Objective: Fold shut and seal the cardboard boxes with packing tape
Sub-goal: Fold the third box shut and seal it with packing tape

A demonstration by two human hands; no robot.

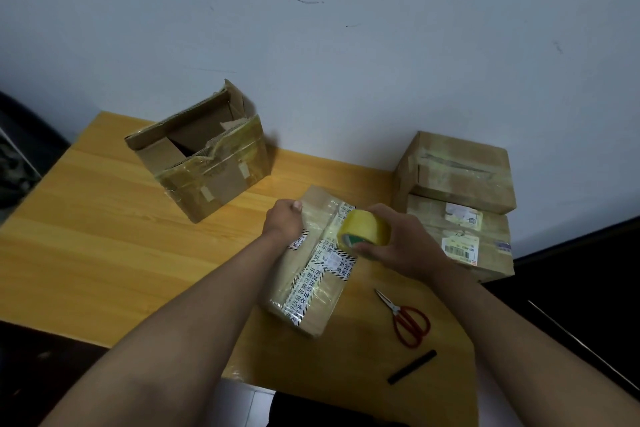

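A closed flat cardboard box [311, 291] with printed white tape lies in the middle of the wooden table [86, 236]. My left hand [282, 220] presses on its far left edge with fingers curled. My right hand [398, 241] grips a yellow roll of packing tape [363, 230] just above the box's far right part. A larger box [204, 163] with open, torn flaps stands at the back left. Two closed, taped boxes [457, 177] are stacked at the back right.
Red-handled scissors [407, 321] lie right of the middle box, and a black marker [412, 366] lies near the table's front right corner. The white wall [311, 28] runs behind the table. Dark floor lies beyond the table's right and left edges.
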